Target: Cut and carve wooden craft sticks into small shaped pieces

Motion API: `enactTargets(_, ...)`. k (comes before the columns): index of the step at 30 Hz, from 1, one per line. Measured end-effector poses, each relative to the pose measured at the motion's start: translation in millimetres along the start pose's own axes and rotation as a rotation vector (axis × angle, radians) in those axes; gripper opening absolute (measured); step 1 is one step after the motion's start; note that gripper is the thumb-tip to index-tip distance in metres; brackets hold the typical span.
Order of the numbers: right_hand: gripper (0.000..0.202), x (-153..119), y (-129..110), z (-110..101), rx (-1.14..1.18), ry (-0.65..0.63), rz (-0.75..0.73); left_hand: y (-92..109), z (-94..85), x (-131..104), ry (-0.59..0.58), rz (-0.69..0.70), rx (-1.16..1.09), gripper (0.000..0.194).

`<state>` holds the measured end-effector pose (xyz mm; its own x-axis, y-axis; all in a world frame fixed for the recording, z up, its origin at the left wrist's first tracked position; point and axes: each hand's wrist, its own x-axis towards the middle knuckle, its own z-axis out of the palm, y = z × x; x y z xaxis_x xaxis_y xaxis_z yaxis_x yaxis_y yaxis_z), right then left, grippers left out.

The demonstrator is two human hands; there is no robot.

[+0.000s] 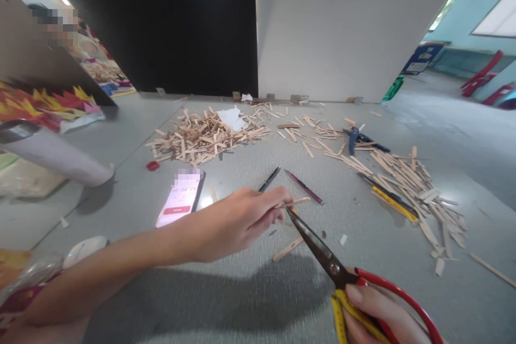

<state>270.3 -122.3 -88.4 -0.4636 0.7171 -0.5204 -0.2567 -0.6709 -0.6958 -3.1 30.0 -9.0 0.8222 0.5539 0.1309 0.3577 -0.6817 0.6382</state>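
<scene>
Near the middle of the view, my left hand (245,217) is closed in a pinch on a thin wooden stick (301,201). The tips of the scissors (318,244) meet the stick beside my fingertips. My right hand (379,312), at the lower right, grips the scissors by their red handle, which has yellow on its lower side. Another wooden stick (287,249) lies on the grey table (242,301) below the blades. A dark pen (270,178) and a dark red pen (305,187) lie just beyond my left hand.
A pile of wood pieces (201,137) lies behind a phone (181,199). More sticks (407,172), a yellow cutter (395,204) and a blue-handled tool (353,140) are at right. A tube (60,153) and white mouse (85,250) are at left; upright panels (342,27) stand behind.
</scene>
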Motion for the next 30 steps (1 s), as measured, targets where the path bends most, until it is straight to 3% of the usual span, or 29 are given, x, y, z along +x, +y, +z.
enactTargets(5, 0.084, 16, 15, -4, 0.173, -0.132, -0.092, 2, -1.0, 4, -0.040, -0.109, -0.200, 0.020)
enactTargets(9, 0.086, 24, 19, -2, 0.295, -0.219, -0.190, 3, -2.6, 8, -0.001, -0.211, -0.188, 0.018)
enactTargets(13, 0.084, 29, 15, 1, 0.247, -0.184, -0.255, 4, -4.5, 11, 0.002, -0.283, -0.250, 0.025)
enactTargets(20, 0.082, 29, 11, -4, 0.052, -0.097, -0.094, 9, -5.5, 14, 0.017, -0.299, -0.309, 0.032)
enactTargets(24, 0.080, 23, 9, -1, 0.059, -0.092, -0.091, 7, -6.1, 14, 0.029, -0.310, -0.248, 0.034)
enactTargets(30, 0.063, 18, 14, -3, 0.185, 0.063, -0.083, 5, -5.5, 13, 0.045, -0.283, -0.205, 0.035)
